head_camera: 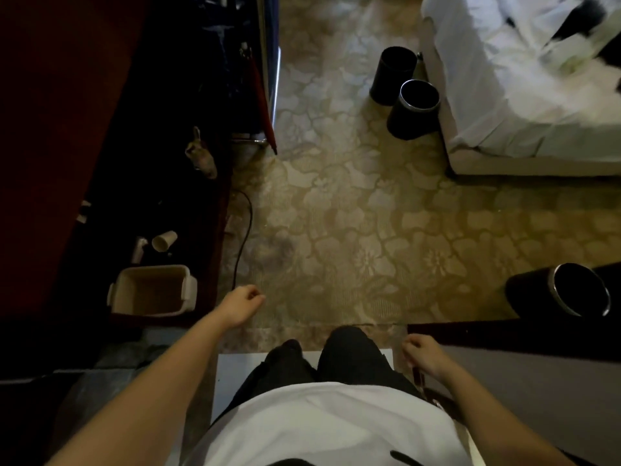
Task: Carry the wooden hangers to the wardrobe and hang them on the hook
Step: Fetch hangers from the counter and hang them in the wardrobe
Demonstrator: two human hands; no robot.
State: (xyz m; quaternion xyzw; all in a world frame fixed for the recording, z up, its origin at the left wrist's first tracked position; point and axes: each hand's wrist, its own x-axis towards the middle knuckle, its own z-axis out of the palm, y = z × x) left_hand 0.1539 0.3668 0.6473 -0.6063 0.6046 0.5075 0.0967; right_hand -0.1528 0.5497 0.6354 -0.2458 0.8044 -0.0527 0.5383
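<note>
I look straight down at a patterned carpet while standing. My right hand [424,356] hangs at my right side and grips dark wooden hangers [431,391], which trail back under my forearm and are mostly hidden. My left hand [242,304] swings forward at my left side with fingers loosely curled, holding nothing. No wardrobe hook is visible; a dark wooden unit [50,146] fills the left side.
Two black bins [408,95] stand by the corner of a white bed [524,95] at the upper right. A third black bin [568,290] lies at the right. A beige bin [153,290], a cup [164,240] and a cable [243,230] are at the left.
</note>
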